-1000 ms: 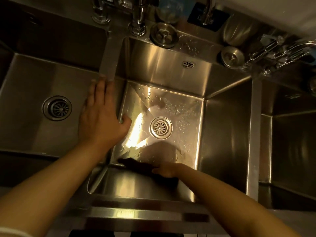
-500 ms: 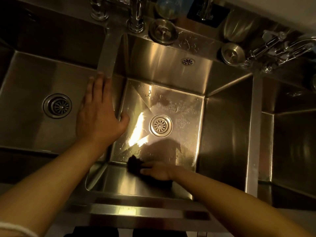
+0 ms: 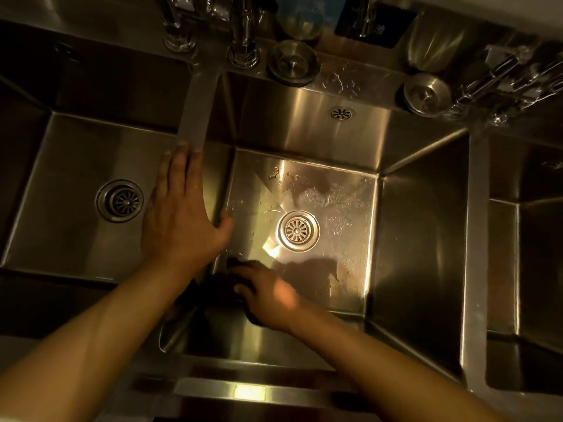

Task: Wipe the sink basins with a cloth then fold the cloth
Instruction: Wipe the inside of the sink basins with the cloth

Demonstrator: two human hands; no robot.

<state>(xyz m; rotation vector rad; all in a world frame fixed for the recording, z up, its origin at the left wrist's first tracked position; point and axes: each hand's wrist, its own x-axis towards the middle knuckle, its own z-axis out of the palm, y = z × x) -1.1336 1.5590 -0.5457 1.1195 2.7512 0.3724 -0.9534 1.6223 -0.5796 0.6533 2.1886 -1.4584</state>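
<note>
Nearest the viewer, the front rim of the steel sink (image 3: pixel 249 391) runs across the bottom of the view, with both bare forearms reaching over it. The right hand (image 3: pixel 268 295) lies low in the middle basin (image 3: pixel 335 269), at its near left corner, palm down on a dark cloth (image 3: pixel 227 287); its fingers (image 3: pixel 243 274) are spread and only slightly bent, pressing the cloth against the basin floor where floor meets near wall. The cloth shows mostly to the left of and beneath the fingers, with a small dark edge also visible under the heel of the hand; its outline is lost in shadow. The left hand (image 3: pixel 179 220) rests flat on the divider (image 3: pixel 198 105) between the left basin (image 3: pixel 76 193) and the middle basin, fingers straight and together, thumb reaching toward the middle basin, holding nothing. Beyond the right hand, the middle basin's drain (image 3: pixel 298 229) sits in a wet, brightly lit floor with water droplets around it. The left basin's drain (image 3: pixel 119 201) lies just left of the left hand. A third basin (image 3: pixel 524 269) is partly visible at the right. On the far ledge stand faucet bases (image 3: pixel 243 53), two loose drain strainers (image 3: pixel 293 63), and a metal cup (image 3: pixel 432 50); an overflow outlet (image 3: pixel 341 113) marks the middle basin's back wall.
</note>
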